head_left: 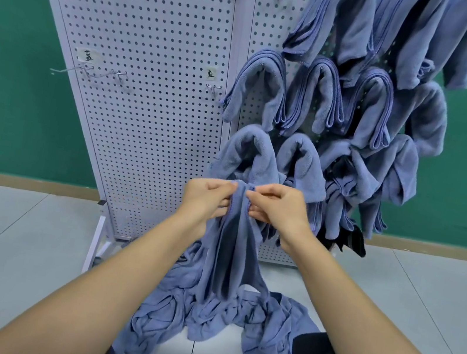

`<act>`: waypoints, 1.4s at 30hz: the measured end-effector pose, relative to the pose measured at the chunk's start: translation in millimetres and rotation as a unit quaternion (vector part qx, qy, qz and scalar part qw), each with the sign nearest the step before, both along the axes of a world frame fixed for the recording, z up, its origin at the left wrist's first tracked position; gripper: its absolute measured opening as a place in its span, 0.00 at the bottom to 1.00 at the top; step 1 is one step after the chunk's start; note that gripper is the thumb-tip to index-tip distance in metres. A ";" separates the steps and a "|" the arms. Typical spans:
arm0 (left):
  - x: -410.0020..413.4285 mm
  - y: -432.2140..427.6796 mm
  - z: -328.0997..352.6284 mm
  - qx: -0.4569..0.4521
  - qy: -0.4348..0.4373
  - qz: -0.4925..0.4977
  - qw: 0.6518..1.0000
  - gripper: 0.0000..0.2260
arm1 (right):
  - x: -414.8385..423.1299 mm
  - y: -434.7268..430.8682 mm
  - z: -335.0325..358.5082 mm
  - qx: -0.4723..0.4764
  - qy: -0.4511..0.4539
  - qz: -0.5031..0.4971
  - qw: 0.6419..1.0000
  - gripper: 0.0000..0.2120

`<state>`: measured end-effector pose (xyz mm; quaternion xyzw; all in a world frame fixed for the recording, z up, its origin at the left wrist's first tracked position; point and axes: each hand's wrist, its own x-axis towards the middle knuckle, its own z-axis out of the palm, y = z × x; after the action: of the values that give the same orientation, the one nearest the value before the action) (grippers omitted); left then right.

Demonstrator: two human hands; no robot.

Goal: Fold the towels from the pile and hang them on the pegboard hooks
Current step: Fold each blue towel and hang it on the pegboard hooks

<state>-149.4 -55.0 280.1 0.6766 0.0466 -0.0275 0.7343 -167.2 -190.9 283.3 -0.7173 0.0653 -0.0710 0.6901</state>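
Head view. Risk one: edge slip. Left hand [206, 200] and right hand [278, 207] meet in the centre of the frame. Each has its fingers curled and pinches the top hem of one blue towel [231, 253]. The two pinch points sit close together, with only a narrow strip of hem between them. If either pinch loosens, that side probably drops and the fold must be started again.

Risk two: drag. The lower end of the held towel reaches down to the pile [202, 317] on the floor at lower centre. Whether it is free of the pile cannot be told, so lifting further could pull a neighbouring towel up with it.

Risk three: crowding. Hung towels [316, 98] fill the right half of the pegboard [151, 70], directly behind the hands. A raised towel may brush one and knock it off its hook. Empty hooks [214, 88] stand at centre-left and along the top of the board.

Appearance of the held towel: blue-grey, soft and matte, with a stitched hem. It hangs lengthwise from the hands in deep vertical folds, gathered narrow at the top and widening toward the pile. It is not yet folded flat. Expect limp handling with no spring.
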 end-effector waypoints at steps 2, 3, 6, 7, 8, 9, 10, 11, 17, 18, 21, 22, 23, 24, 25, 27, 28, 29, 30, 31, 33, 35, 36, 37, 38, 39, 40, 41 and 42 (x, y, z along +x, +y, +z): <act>-2.3 -3.9 1.1 0.000 -0.007 -0.011 1.000 0.06 | -1.3 2.5 -1.5 -0.005 -0.016 -0.004 1.000 0.04; -3.4 -4.8 1.5 0.000 -0.008 -0.016 1.000 0.06 | -2.0 2.2 -2.2 -0.008 -0.022 -0.002 1.000 0.03; -4.4 -2.9 2.8 -0.002 -0.009 -0.034 0.999 0.07 | -3.4 -0.6 -4.3 -0.013 -0.036 0.031 0.999 0.03; -4.6 -1.4 3.6 -0.004 -0.010 -0.043 0.999 0.08 | -3.7 -2.0 -4.9 -0.016 -0.038 0.051 0.998 0.05; -3.8 0.1 3.5 0.002 -0.016 -0.051 0.999 0.08 | -3.9 -3.8 -5.0 -0.019 -0.037 0.073 0.997 0.09; -3.6 1.4 3.8 0.017 -0.021 -0.059 0.998 0.08 | -4.8 -6.0 -4.3 -0.020 -0.033 0.096 0.995 0.12; -3.6 2.7 3.5 0.033 -0.027 -0.066 0.997 0.07 | -5.5 -8.3 -3.9 -0.016 -0.027 0.120 0.992 0.15; -3.0 4.1 2.7 0.043 -0.030 -0.071 0.996 0.06 | -6.2 -10.8 -3.6 -0.011 -0.020 0.142 0.990 0.17; 2.0 9.1 1.3 0.053 -0.022 -0.072 0.996 0.06 | -0.1 -29.2 -0.9 -0.119 -0.088 0.116 0.982 0.13; 2.0 9.8 2.7 0.061 -0.027 -0.085 0.994 0.07 | 2.4 -33.8 0.2 -0.174 -0.108 0.100 0.974 0.13; -0.2 11.9 5.9 0.078 -0.052 -0.137 0.986 0.09 | 5.8 -43.5 2.8 -0.314 -0.113 0.124 0.934 0.25; -0.7 12.5 6.1 0.079 -0.060 -0.151 0.984 0.10 | 6.2 -44.4 2.4 -0.346 -0.106 0.141 0.921 0.28; -1.0 13.9 5.7 0.081 -0.066 -0.163 0.981 0.10 | 6.7 -44.9 1.9 -0.362 -0.100 0.160 0.913 0.27; -0.9 14.7 4.9 0.082 -0.070 -0.172 0.979 0.11 | 8.5 -45.5 0.8 -0.362 -0.094 0.176 0.910 0.23; -0.9 16.3 4.4 0.084 -0.071 -0.177 0.978 0.11 | 10.1 -45.7 -0.1 -0.351 -0.090 0.189 0.913 0.17; 1.7 20.2 1.7 0.085 -0.066 -0.170 0.980 0.10 | 13.9 -45.4 -0.8 -0.338 -0.100 0.200 0.914 0.09; 3.8 22.1 -0.4 0.087 -0.061 -0.163 0.981 0.09 | 16.6 -45.6 -1.9 -0.351 -0.108 0.193 0.910 0.08; 6.1 24.5 -2.5 0.093 -0.054 -0.154 0.982 0.08 | 18.6 -45.1 -1.8 -0.371 -0.117 0.182 0.903 0.08; 8.1 26.5 -4.5 0.097 -0.048 -0.146 0.983 0.06 | 19.2 -43.5 -0.4 -0.396 -0.124 0.167 0.894 0.08; 8.8 28.9 -6.1 0.102 -0.042 -0.139 0.984 0.06 | 18.9 -41.8 1.4 -0.420 -0.127 0.153 0.886 0.10; 8.1 33.8 -9.3 0.115 -0.033 -0.130 0.984 0.07 | 18.4 -39.6 7.5 -0.450 -0.128 0.137 0.873 0.09; 5.3 38.5 -13.6 0.128 -0.018 -0.132 0.983 0.09 | 17.9 -38.2 17.1 -0.467 -0.112 0.128 0.868 0.07; 3.3 40.4 -16.6 0.133 -0.006 -0.136 0.982 0.10 | 17.4 -37.1 23.4 -0.471 -0.101 0.122 0.868 0.07; 0.7 42.1 -19.4 0.140 0.009 -0.139 0.980 0.10 | 17.0 -36.1 30.7 -0.474 -0.093 0.114 0.868 0.08; -1.9 42.8 -23.8 0.143 0.026 -0.141 0.979 0.11 | 15.6 -34.8 39.3 -0.476 -0.090 0.105 0.868 0.09; -5.4 42.6 -27.6 0.146 0.044 -0.140 0.978 0.13 | 13.8 -33.5 49.3 -0.477 -0.092 0.096 0.869 0.10; -8.7 41.2 -32.5 0.143 0.060 -0.139 0.978 0.15 | 12.2 -32.3 59.9 -0.475 -0.099 0.084 0.870 0.13; -13.7 38.6 -37.0 0.139 0.078 -0.134 0.978 0.17 | 9.9 -31.9 71.6 -0.471 -0.106 0.072 0.873 0.14; -19.0 34.5 -41.1 0.132 0.098 -0.126 0.978 0.20 | 7.1 -32.1 84.4 -0.463 -0.112 0.061 0.877 0.15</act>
<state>-168.3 -20.5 238.9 0.7620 0.0365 -0.1796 0.6211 -160.1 -223.0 367.7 -0.9447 -0.0966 -0.1308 0.2847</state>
